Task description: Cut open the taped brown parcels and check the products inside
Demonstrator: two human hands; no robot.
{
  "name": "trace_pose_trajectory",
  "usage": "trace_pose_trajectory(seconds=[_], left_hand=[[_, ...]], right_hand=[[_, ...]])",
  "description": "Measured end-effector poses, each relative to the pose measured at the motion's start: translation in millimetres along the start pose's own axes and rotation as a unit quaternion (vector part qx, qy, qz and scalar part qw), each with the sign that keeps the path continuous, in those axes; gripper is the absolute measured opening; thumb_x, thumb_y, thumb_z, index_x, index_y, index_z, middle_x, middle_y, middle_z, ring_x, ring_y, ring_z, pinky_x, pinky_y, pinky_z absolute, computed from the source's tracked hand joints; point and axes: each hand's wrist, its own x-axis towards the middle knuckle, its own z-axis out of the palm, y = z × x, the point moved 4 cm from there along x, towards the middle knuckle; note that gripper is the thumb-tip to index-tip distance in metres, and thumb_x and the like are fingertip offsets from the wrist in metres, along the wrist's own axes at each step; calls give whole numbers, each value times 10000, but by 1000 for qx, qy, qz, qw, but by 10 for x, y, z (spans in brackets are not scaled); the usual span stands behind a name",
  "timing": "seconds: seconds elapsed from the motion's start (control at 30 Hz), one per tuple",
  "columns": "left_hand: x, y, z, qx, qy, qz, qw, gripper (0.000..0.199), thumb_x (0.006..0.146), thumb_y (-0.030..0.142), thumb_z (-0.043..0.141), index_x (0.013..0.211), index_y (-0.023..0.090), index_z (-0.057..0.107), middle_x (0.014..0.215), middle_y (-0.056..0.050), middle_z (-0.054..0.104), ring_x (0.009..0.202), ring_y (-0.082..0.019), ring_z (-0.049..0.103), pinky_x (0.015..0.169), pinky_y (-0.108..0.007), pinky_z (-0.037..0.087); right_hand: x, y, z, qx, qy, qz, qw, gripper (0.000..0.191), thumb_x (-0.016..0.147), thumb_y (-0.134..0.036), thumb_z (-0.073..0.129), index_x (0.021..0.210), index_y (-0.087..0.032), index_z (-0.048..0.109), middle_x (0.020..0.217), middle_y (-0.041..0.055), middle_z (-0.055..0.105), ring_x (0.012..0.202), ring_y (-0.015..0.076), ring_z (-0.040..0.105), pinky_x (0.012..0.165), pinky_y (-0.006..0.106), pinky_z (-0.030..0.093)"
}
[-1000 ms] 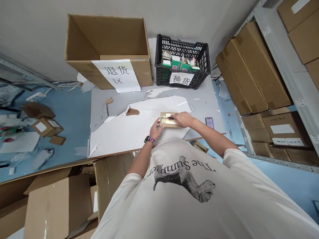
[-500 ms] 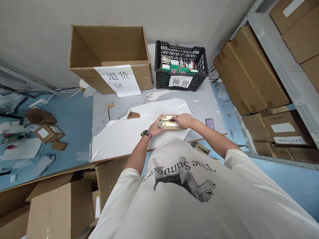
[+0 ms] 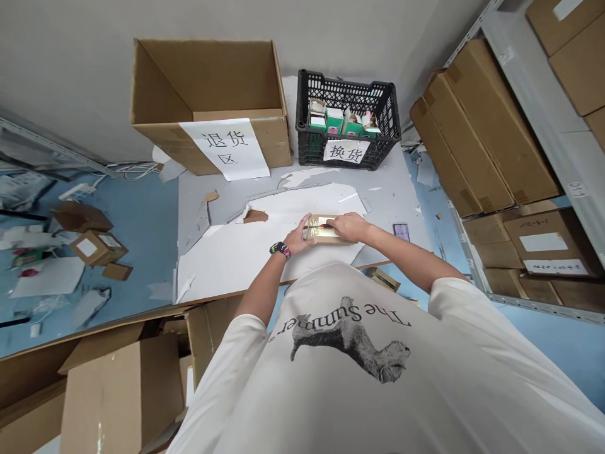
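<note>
A small brown cardboard box (image 3: 331,239) with a shiny, yellowish taped top lies on the worktable near its front edge. My left hand (image 3: 297,240) grips the left end of this box, thumb and fingers around its corners. My right hand (image 3: 348,227) is closed around a red and black utility knife (image 3: 326,226), which lies low over the taped top. Most of the knife's handle is hidden by the fingers. I cannot tell whether the blade is in the tape.
At the table's back stand a large open carton (image 3: 236,139) and a black plastic crate (image 3: 326,148) holding several green-white boxes. A phone (image 3: 401,232) lies right of my right hand. Cartons fill the shelf (image 3: 529,101) at right; more cartons (image 3: 108,391) stand at lower left.
The view has shifted slightly. Both hands keep their holds on the box and the utility knife, with hardly any visible movement between them.
</note>
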Motion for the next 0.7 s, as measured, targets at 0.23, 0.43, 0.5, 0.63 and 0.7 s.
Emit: trace_pose_trajectory(seconds=[0.23,0.43,0.5,0.63,0.7], left_hand=[[87,-122,28,-5,11,27,1000,1318,864,565,868,1924,418,97,1653,-129,723,895,-277,849,1006,-468,640],[73,-89,34,-2,-2,20,1000,1256,905,543,844,1921,416,115,1722,-150,661,917,-285,854,1074,-507,625],[61,-45,34,-1,-15,11,1000,1250,917,540,838,1921,423,102,1748,-153,631,951,-290,856,1102,-519,619],[92,60,22,29,-8,32,999,1242,903,521,842,1926,362,156,1880,-168,448,1374,-402,769,1203,-557,584],[143,126,6,77,10,77,994,1247,861,495,867,1918,313,230,1968,-155,255,1661,-485,526,1312,-611,503]], right_hand=[[-223,253,205,-9,-45,28,999,432,1158,-176,453,1474,-181,746,1276,199,869,1240,344,817,961,390,517],[-409,324,263,11,-30,37,999,413,1165,-184,427,1450,-152,725,1278,205,861,1179,330,811,937,379,490],[-464,338,259,12,-36,38,999,416,1168,-187,426,1463,-148,716,1287,204,859,1187,328,808,945,378,489],[-523,385,285,13,-32,37,999,433,1176,-190,412,1496,-164,703,1319,203,853,1196,327,811,963,385,507],[-517,398,316,10,-33,39,999,438,1168,-175,418,1501,-173,701,1310,200,857,1195,324,815,971,385,514]])
